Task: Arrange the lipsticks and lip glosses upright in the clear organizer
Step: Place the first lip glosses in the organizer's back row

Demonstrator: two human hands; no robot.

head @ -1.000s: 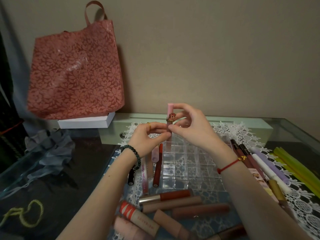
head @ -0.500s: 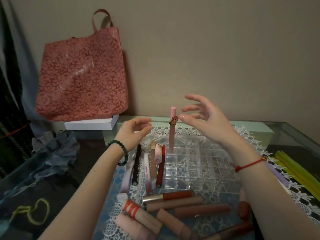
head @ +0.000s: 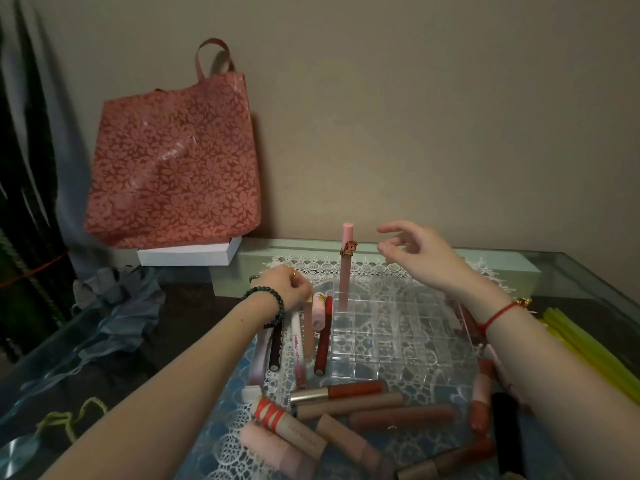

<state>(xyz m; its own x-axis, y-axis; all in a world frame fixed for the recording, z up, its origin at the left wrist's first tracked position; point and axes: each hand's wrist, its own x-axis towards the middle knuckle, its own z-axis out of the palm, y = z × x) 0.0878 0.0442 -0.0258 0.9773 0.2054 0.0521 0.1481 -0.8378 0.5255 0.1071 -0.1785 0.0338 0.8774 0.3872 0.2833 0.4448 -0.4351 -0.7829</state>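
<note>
A clear gridded organizer (head: pixel 398 336) sits on a lace mat. One pink lip gloss with a unicorn charm (head: pixel 345 268) stands upright in its back-left compartment, held by nothing. My right hand (head: pixel 424 259) hovers just right of that tube with relaxed, spread fingers. My left hand (head: pixel 285 287) is down on the tubes lying left of the organizer, its fingertips curled over the top end of a beige lip gloss (head: pixel 308 329). Next to it lie a white tube (head: pixel 298 341) and a dark red tube (head: pixel 322 344). Several more lipsticks (head: pixel 349 403) lie in front of the organizer.
A pink floral bag (head: pixel 173 161) leans on the wall over a white box (head: pixel 187 253). Behind the mat runs a pale green box (head: pixel 485 268). Yellow-green sticks (head: pixel 588 351) lie at the right. Crumpled blue-grey fabric (head: pixel 104 317) lies on the left of the glass table.
Both hands let go of the pink tube, which now stands alone in the organizer. My left hand dropped onto the tubes on the left; my right hand drew back to the right.
</note>
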